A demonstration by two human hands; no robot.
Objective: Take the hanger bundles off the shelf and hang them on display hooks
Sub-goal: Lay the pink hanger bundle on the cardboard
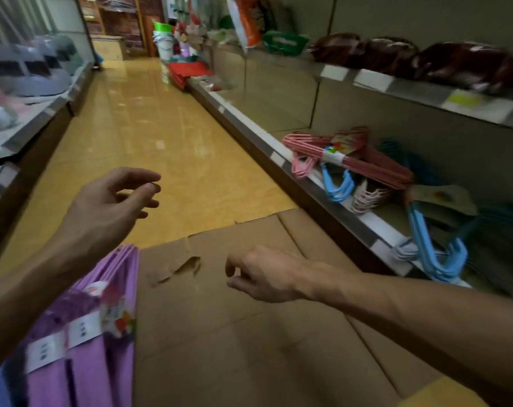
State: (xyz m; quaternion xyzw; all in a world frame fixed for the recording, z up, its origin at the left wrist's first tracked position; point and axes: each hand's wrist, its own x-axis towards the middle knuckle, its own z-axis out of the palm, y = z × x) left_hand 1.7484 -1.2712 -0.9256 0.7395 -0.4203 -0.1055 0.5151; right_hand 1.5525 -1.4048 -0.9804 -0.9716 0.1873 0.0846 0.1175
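Just above the flattened cardboard [249, 333], both hands hang loosely curled and hold nothing: left hand [111, 201], right hand [264, 274]. Purple hanger bundles [82, 333] sit under the left forearm (blurred); pink hanger bundle [346, 160] and blue hanger bundles [437, 254] lie on the shelf [367, 224].

Shop aisle: price-tagged shelf [375, 227] w/ hanger bundles [346, 158], baskets [284, 42], tiled floor [149, 127].
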